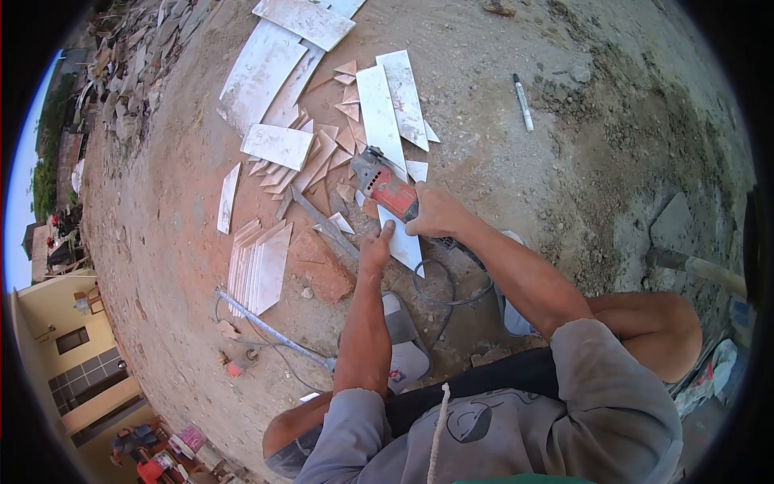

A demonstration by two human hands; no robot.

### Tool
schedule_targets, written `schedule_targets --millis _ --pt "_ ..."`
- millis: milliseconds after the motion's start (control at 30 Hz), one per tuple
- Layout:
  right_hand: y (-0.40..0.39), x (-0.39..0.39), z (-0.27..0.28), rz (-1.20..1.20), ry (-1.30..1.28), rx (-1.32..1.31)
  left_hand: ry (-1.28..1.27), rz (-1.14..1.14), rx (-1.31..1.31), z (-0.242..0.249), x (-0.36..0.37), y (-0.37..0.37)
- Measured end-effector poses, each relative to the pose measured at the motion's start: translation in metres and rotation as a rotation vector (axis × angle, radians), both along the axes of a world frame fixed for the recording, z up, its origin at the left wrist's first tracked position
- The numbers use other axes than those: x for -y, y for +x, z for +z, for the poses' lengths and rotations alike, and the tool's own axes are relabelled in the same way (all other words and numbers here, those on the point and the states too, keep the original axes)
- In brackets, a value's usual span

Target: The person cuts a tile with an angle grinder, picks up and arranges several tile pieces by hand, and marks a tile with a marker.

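Note:
My right hand (439,211) is wrapped round the rear of a red angle grinder (391,192). Its dark gear head points away from me, and the disc is not visible. Below it lies a pointed piece of white tile (405,250). My left hand (376,247) grips the left edge of that tile, thumb on top. A dark cable (472,298) loops from the grinder past my right arm. Just left of my left hand are a grey flat bar (322,222) and a reddish stone block (321,266).
Long white tiles (262,73) and cut tile offcuts (314,157) lie ahead. Stacked strips (270,270) stand at left, near a tape measure (274,329). A marker (522,103) lies on the dirt. At right is a hoe-like tool (697,270). Another person (133,440) is far left.

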State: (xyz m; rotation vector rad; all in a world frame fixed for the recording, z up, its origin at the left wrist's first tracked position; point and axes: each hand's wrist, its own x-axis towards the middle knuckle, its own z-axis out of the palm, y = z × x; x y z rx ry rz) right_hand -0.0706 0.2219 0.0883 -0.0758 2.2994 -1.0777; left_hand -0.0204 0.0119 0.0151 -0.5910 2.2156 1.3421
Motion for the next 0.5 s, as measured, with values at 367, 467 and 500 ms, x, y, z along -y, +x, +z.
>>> schedule_targets --millis 367,467,500 --pt "-0.028 0.015 0.014 0.026 0.031 0.019 -0.026 -0.011 -0.033 -0.018 0.009 0.0" --pt "-0.031 0.016 0.012 0.028 0.027 0.026 -0.071 -0.039 -0.047 -0.017 0.01 -0.001" --pt "-0.03 0.016 0.01 0.025 0.027 0.025 -0.071 -0.042 -0.048 -0.017 0.01 -0.001"
